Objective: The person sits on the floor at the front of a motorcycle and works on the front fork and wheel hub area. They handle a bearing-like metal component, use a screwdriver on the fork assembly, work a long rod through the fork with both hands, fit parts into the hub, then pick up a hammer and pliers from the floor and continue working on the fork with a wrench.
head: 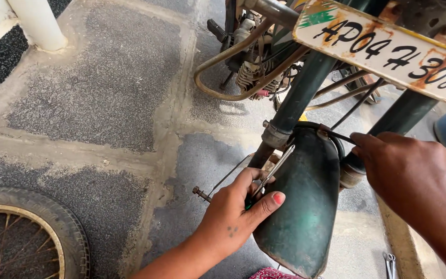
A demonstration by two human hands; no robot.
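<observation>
Under a rusted cream rectangular plate (388, 49), cut off at the right edge, the left hand (236, 214) pinches a slim metal screwdriver (273, 170) against the dark green metal mudguard (300, 206), while the right hand (409, 173) grips its top rim.

Soft, even daylight lit the scene, brightest on the pale plate (388, 44). A faint shadow lay on the pavement (104, 93) below-left of it. The picture was sharp throughout.
</observation>
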